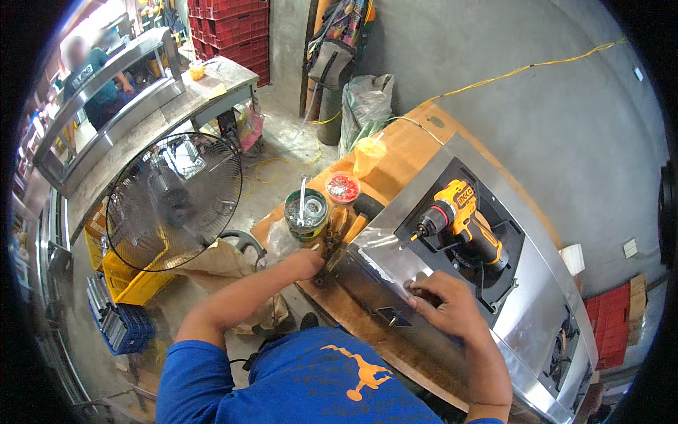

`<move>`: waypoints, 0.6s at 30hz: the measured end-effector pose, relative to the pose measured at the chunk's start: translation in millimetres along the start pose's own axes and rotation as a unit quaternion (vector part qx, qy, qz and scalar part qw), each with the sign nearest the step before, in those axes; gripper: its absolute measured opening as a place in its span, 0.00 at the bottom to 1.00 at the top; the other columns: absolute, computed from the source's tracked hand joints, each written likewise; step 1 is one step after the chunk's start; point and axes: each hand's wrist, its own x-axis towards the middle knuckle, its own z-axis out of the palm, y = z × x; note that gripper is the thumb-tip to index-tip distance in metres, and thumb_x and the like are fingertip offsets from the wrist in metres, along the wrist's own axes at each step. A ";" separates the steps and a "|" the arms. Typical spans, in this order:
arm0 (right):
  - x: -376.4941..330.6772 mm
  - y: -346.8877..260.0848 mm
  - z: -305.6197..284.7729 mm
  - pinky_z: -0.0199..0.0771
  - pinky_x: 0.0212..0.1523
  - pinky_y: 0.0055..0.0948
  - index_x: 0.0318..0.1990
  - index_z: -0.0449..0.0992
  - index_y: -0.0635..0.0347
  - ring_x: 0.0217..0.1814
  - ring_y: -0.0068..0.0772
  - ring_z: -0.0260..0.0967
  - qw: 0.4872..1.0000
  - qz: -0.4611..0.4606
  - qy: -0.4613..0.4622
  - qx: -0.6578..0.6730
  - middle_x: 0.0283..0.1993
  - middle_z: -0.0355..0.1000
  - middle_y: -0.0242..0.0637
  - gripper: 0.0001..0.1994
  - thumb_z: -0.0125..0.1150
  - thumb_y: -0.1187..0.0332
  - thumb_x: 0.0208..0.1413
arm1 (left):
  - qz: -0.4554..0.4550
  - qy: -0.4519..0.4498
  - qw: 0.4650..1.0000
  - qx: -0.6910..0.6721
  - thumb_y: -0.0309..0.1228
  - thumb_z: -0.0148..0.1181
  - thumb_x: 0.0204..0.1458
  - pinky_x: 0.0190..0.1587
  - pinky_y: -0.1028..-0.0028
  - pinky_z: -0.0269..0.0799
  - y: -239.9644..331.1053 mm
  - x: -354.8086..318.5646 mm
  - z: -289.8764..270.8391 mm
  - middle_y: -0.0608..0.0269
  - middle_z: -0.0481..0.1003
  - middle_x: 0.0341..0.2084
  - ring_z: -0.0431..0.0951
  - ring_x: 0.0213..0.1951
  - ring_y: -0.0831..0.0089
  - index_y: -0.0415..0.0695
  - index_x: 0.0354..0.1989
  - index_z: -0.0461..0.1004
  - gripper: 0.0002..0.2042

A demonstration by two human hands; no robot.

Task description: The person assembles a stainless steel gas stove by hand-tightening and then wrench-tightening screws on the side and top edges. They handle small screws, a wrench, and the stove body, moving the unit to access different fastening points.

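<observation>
- Head view: you leaned over a wooden workbench point(395, 152) with a long stainless steel stove top point(537, 283) lying on it.
- Your right hand point(445, 300) rested on the steel panel near its front edge, fingers curled down against the metal; you could not tell from here whether they pinched anything small.
- Your left hand point(305, 263) reached to the left end of the panel, closed around something dark at the bench edge; what it gripped was hidden by the hand.
- A yellow and black cordless drill point(462, 219) lay in the burner opening of the stove top, just beyond your right hand, its tip pointing left.
- Past your left hand stood a round tin of screws point(306, 210) and a small red tub of screws point(342, 188), near each other.
- A standing fan point(173, 201) was on the floor to your left, with yellow crates point(127, 279) behind it.
- Another person stood far off at the upper left behind a steel counter point(113, 106).
</observation>
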 end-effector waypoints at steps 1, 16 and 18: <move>0.6 0.3 0.2 0.76 0.39 0.37 0.44 0.79 0.54 0.40 0.46 0.75 1.000 -0.003 0.001 0.000 0.39 0.76 0.42 0.13 0.67 0.61 0.53 | -0.023 -0.009 0.999 -0.020 0.30 0.58 0.44 0.39 0.54 0.77 -0.2 -3.9 -3.5 0.46 0.79 0.29 0.81 0.35 0.47 0.43 0.33 0.80 0.09; 72.2 -45.5 38.3 0.76 0.34 0.25 0.53 0.73 0.64 0.35 0.21 0.73 0.864 0.178 -0.157 0.445 0.38 0.76 0.34 0.16 0.57 0.61 0.65 | 0.134 0.312 0.936 -0.095 0.33 0.64 0.50 0.34 0.59 0.75 169.4 -117.0 -182.7 0.56 0.73 0.32 0.78 0.32 0.55 0.44 0.50 0.74 0.18; 77.5 -47.0 42.4 0.77 0.35 0.24 0.53 0.73 0.66 0.36 0.22 0.73 0.842 0.184 -0.160 0.481 0.38 0.76 0.34 0.14 0.54 0.65 0.67 | 0.120 0.290 0.946 -0.084 0.33 0.64 0.50 0.35 0.60 0.75 175.7 -120.8 -189.9 0.56 0.74 0.32 0.78 0.32 0.55 0.44 0.48 0.75 0.16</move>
